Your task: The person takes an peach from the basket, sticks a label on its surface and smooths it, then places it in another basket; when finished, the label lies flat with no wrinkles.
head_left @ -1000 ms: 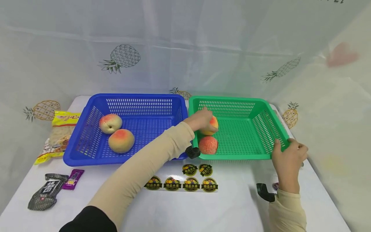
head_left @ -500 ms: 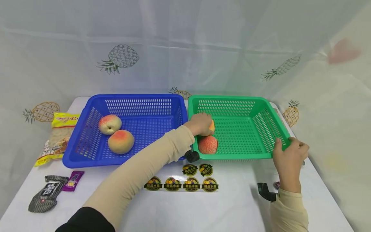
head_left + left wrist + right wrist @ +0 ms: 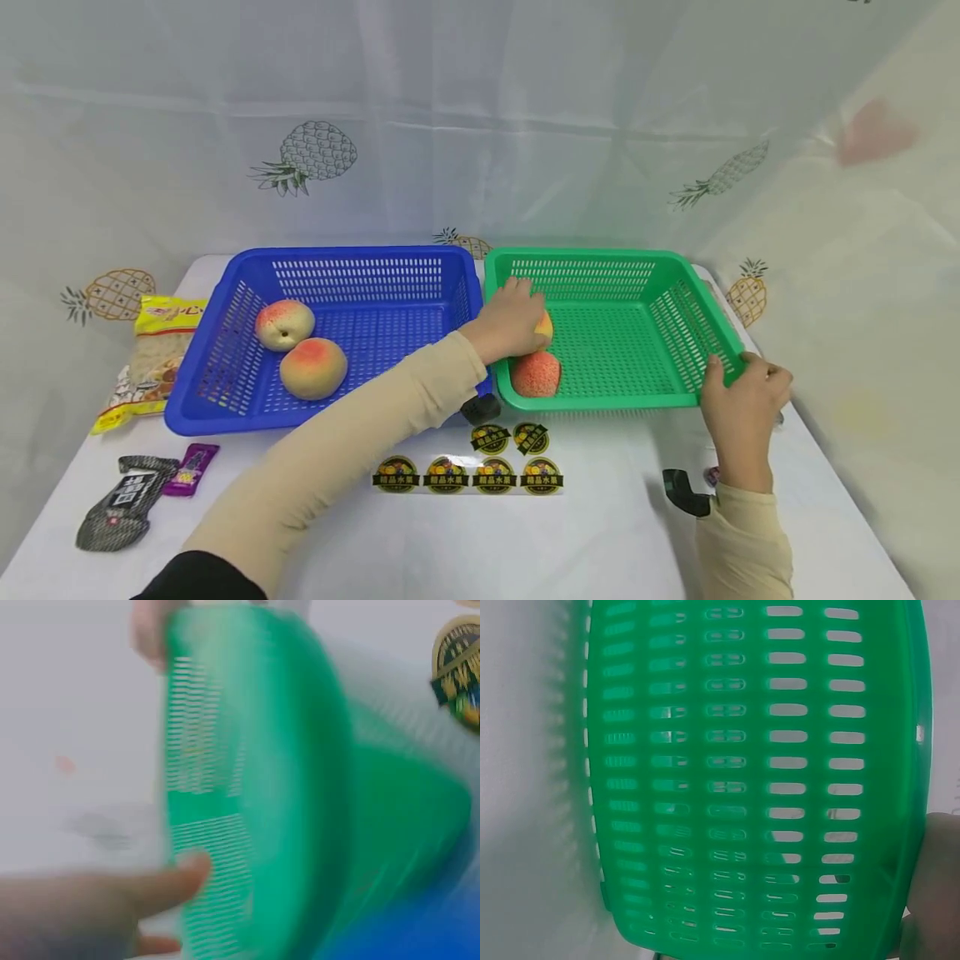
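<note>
In the head view a green basket [image 3: 600,403] stands at the right, with two peaches at its left end. My left hand [image 3: 512,321] is over this end, its fingers loosely extended beside the rear peach [image 3: 545,327] and partly covering it. The red front peach [image 3: 536,374] lies just below. In the blurred left wrist view the thumb [image 3: 161,889] is fairly straight, and no fruit shows in the hand. My right hand [image 3: 746,417] grips the green basket's front right corner; in the right wrist view fingers [image 3: 934,885] show at its rim.
A blue basket [image 3: 174,408] at the left holds two peaches [image 3: 312,368]. Beside it lie a yellow snack bag [image 3: 153,358], a purple packet [image 3: 191,469] and a dark packet [image 3: 123,504]. A sheet of round stickers [image 3: 468,475] lies in front of the baskets.
My left hand has drawn slightly left and its fingers have loosened beside the rear peach, which stays in the green basket. The right hand keeps its hold on the corner.
</note>
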`<state>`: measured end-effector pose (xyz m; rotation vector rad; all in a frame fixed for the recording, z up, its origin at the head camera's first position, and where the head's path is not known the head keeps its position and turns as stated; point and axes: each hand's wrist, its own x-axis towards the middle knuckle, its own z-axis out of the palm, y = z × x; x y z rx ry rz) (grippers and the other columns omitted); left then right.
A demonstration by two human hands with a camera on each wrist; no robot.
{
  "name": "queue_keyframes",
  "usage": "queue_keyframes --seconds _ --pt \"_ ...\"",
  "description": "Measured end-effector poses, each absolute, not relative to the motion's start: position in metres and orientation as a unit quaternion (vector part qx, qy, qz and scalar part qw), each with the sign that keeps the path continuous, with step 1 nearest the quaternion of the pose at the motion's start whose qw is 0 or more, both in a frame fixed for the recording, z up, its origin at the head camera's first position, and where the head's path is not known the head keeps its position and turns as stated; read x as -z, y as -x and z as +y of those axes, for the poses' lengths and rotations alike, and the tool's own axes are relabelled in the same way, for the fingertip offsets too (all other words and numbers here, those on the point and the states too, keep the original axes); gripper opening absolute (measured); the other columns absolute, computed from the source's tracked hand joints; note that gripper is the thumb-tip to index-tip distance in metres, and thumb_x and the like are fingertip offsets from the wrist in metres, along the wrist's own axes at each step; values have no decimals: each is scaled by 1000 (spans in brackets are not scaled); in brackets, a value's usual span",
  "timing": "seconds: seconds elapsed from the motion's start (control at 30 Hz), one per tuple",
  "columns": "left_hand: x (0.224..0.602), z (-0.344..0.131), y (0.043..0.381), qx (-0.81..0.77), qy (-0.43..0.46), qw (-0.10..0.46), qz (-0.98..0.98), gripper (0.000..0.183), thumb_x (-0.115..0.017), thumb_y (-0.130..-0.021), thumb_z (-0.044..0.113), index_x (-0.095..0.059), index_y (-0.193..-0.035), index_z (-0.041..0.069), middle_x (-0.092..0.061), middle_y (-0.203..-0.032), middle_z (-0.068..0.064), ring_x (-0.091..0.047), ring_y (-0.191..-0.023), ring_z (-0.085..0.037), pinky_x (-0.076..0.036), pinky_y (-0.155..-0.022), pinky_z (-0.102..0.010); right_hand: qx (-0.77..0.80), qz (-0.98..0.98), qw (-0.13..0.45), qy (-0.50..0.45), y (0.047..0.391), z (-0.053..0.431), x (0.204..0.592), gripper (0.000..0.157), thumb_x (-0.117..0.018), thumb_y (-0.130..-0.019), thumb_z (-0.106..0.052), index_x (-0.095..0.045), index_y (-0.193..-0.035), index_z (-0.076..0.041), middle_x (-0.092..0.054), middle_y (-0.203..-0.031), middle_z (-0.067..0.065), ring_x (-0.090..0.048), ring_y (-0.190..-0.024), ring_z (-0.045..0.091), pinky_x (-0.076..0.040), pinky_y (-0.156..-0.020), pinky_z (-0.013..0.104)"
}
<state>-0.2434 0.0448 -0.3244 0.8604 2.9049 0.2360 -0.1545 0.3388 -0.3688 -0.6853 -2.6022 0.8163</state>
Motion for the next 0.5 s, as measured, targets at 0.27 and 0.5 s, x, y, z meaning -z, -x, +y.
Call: queue_keyframes --seconds 0.27,0.5 --pt "269 -89 162 -204 -215 -41 954 70 -48 -83 55 -28 -138 17 -37 -133 -11 -31 -124 -26 -29 -101 -44 -274 -918 151 243 153 335 367 61 -37 -90 -36 -27 -134 4 -15 -134 29 -15 -123 43 -24 -86 62" --pt "308 -204 115 -188 -52 -91 977 92 -59 -71 61 -27 -137 5 -30 -130 -28 -24 -118 -46 -21 -91 -61 -217 -942 116 227 155 326 346 71 -38 -90 -41 -16 -137 7 -16 -133 35 -14 -120 50 -14 -80 67"
